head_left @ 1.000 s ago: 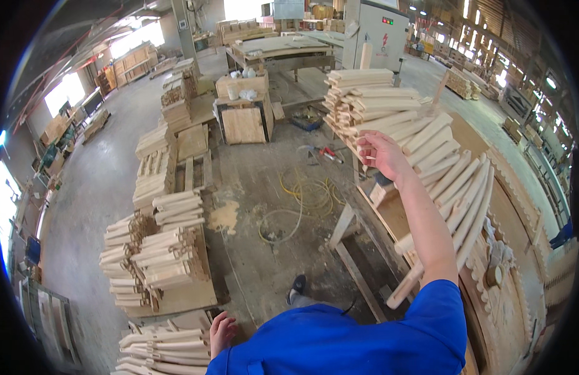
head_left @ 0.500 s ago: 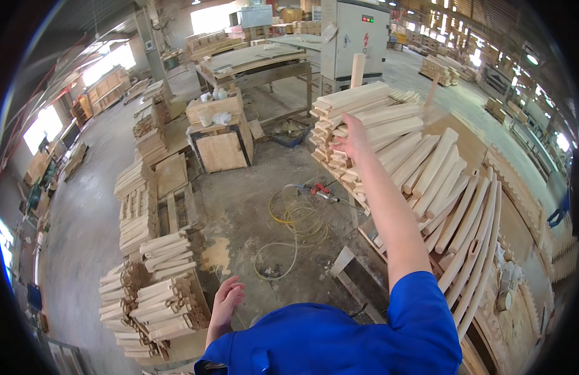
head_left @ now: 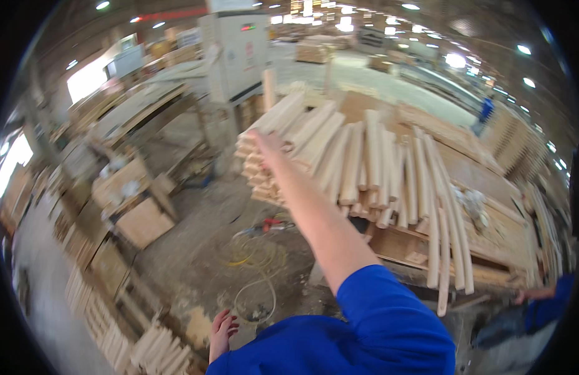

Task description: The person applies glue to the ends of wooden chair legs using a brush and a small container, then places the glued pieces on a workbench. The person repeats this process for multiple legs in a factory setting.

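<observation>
My right arm reaches out to a stack of pale wooden pieces (head_left: 278, 115) on the bench. My right hand (head_left: 269, 149) is at the near left end of the stack, its fingers curled against the top piece; blur and the hand itself hide part of the grip. To the right of it, long rounded wooden strips (head_left: 372, 156) fan out, and a few curved ones (head_left: 449, 219) hang past the bench edge. Low beside my body, my left hand (head_left: 221, 331) is held over the floor with its fingers loosely apart, holding nothing.
A coiled hose (head_left: 258, 265) with a red-handled tool (head_left: 272, 223) lies on the floor. Left stand a wooden crate (head_left: 143, 215) and stacks of wood (head_left: 155, 350). An electrical cabinet (head_left: 236, 53) rises behind. Another person's sleeve (head_left: 555, 306) shows at lower right.
The view has swung right, so the bench and wood stack sit further left. Another person has come into view at lower right. My right hand stays at the stack's end; my left stays low.
</observation>
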Demonstrator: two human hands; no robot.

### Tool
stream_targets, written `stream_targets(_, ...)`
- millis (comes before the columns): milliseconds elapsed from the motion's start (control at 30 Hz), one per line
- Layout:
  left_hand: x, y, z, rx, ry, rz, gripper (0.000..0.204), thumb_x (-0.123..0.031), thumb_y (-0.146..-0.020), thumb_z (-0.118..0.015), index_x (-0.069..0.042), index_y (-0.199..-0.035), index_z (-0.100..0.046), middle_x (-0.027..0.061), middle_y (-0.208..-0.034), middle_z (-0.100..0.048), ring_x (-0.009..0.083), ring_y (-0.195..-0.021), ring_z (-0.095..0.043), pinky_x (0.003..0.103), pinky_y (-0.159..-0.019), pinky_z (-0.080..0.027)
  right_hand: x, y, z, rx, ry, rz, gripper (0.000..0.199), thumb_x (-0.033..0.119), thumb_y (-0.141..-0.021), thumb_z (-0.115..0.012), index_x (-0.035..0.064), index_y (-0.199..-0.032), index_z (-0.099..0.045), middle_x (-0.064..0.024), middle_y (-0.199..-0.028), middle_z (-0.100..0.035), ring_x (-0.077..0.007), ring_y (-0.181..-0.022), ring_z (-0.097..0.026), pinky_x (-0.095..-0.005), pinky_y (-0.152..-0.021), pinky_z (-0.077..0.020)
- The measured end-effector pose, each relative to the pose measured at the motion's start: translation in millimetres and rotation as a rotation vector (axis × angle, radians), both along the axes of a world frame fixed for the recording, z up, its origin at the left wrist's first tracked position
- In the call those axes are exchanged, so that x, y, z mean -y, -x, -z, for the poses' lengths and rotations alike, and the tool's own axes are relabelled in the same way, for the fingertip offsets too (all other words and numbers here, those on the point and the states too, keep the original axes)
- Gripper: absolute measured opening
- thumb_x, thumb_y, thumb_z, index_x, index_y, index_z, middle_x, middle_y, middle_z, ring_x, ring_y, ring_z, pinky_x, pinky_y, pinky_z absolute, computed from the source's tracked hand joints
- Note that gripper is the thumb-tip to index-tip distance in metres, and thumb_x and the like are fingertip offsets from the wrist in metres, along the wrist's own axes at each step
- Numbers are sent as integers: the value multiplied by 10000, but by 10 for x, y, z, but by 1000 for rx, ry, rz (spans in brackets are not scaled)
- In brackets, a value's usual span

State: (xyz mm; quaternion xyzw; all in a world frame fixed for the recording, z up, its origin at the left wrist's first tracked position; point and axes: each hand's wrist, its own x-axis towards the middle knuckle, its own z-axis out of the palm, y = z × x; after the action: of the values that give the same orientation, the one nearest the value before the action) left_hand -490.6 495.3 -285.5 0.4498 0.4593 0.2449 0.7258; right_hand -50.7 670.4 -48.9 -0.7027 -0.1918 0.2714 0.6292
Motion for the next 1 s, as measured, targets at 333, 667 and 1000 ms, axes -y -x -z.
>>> stream_targets(333, -1828, -1169, -782, 291, -77, 318, 425, -335, -942, -517, -104, -1295, -467, 53, -1030, -604, 162, -841, -574, 309, -708, -461, 416, 665, -120, -231, -29, -6, 987, 394, -679, -735, 180, -1437, -140, -140, -1237, -455, -282, -1026, -521, -460, -709, -429)
stream_targets(667, -2638, -3016, -2093, 466, -275, 576, 407, -389, -929, -533, -95, -1209, -549, 33, -1085, -609, 174, -944, -614, 349, -810, -495, 349, 599, -88, -357, -255, -224, 692, 436, -749, -655, 155, -1313, -369, -127, -1152, -539, -299, -1024, -545, -522, -789, -410)
stream_targets(1000, -1999, -2537, -2215, 485, 3, 475, 552, -470, -944, -457, -87, -1341, -441, 87, -1165, -583, 243, -1051, -583, 398, -911, -481, 921, 1015, -80, -409, -247, -85, 436, 308, -763, -627, 57, -1102, -516, -122, -917, -579, -268, -769, -605, -500, -608, -481)
